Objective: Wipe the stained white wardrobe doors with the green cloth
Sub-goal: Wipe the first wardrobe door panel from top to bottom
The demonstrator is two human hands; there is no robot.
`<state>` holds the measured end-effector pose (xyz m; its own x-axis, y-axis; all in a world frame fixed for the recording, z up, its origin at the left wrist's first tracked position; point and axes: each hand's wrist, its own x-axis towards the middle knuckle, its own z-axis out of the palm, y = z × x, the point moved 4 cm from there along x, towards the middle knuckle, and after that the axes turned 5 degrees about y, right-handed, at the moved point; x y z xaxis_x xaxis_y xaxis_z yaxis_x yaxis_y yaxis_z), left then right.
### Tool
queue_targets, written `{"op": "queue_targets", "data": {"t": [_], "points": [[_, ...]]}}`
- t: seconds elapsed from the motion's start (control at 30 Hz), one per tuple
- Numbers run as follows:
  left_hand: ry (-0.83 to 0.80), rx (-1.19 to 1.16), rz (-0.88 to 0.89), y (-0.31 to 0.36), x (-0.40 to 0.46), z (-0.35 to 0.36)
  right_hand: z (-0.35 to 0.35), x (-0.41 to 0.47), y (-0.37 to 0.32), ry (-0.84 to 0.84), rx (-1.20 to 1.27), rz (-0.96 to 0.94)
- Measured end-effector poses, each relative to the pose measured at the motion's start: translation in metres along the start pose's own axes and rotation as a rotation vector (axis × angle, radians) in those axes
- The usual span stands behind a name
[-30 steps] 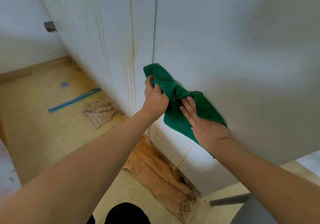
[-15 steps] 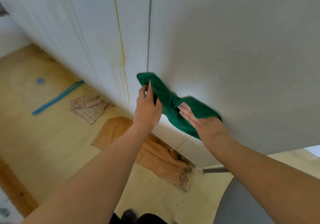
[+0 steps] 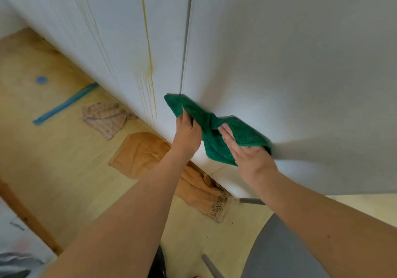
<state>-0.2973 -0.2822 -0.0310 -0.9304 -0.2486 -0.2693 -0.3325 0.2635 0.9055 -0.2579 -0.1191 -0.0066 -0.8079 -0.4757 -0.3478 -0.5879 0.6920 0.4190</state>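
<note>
White wardrobe doors (image 3: 279, 63) ahead, yellow drip stains (image 3: 148, 52) streaking the left panel beside the seam. Green cloth (image 3: 214, 125) bunched low against the right door, just right of the seam. Left hand (image 3: 187, 134) pinching its upper corner; right hand (image 3: 247, 151), fingers (image 3: 225, 130) straight, pressing it flat. Best spread flat first, then swept leftward over the drips with firm, even pressure. No readable writing anywhere.

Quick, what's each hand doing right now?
Left hand: grips the green cloth near its upper end.
Right hand: fingers straight, pressing the cloth flat on the wardrobe door.
</note>
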Motion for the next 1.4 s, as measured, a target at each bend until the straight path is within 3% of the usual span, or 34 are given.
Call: {"op": "queue_targets", "data": {"t": [0.13, 0.2, 0.3, 0.37, 0.43, 0.53, 0.63, 0.7, 0.77, 0.83, 0.93, 1.07, 1.17, 1.33, 1.4], "points": [[0.184, -0.008, -0.078, -0.024, 0.014, 0.018, 0.021, 0.015, -0.009, 0.16, -0.058, -0.019], [0.288, -0.133, -0.02, -0.04, 0.021, 0.034, 0.024, 0.024, -0.018, 0.255, -0.287, -0.1], [0.411, -0.37, -0.041, -0.063, 0.031, 0.043, 0.036, 0.041, -0.026, 0.206, -0.529, -0.193], [0.439, -0.354, -0.024, -0.091, 0.042, 0.05, 0.05, 0.052, -0.031, 0.205, -0.61, -0.209], [0.388, -0.144, 0.01, -0.115, 0.055, 0.056, 0.064, 0.06, -0.035, 0.219, -0.646, -0.246], [0.233, 0.446, -0.046, -0.152, 0.069, 0.071, 0.083, 0.062, -0.04, 0.278, -0.724, -0.307], [0.15, 0.652, -0.101, -0.185, 0.075, 0.092, 0.101, 0.062, -0.045, 0.284, -0.703, -0.262], [0.21, 0.445, -0.087, -0.185, 0.068, 0.101, 0.103, 0.061, -0.047, 0.351, -0.718, -0.256], [0.263, -0.054, 0.061, -0.172, 0.057, 0.109, 0.109, 0.062, -0.047, 0.421, -0.78, -0.265], [0.384, -0.409, 0.262, -0.157, 0.049, 0.109, 0.109, 0.063, -0.045, 0.435, -0.851, -0.262], [0.428, -0.476, 0.373, -0.151, 0.042, 0.11, 0.107, 0.064, -0.045, 0.454, -0.943, -0.246], [0.473, -0.44, 0.112, -0.198, 0.062, 0.131, 0.113, 0.076, -0.049, 0.497, -0.703, -0.171], [0.456, -0.436, -0.105, -0.232, 0.076, 0.142, 0.13, 0.093, -0.054, 0.453, -0.493, -0.238], [0.272, -0.271, -0.32, -0.278, 0.088, 0.156, 0.147, 0.123, -0.067, 0.273, -0.1, -0.24], [0.293, -0.208, -0.37, -0.289, 0.086, 0.156, 0.153, 0.129, -0.068, 0.215, 0.052, -0.223]]}}
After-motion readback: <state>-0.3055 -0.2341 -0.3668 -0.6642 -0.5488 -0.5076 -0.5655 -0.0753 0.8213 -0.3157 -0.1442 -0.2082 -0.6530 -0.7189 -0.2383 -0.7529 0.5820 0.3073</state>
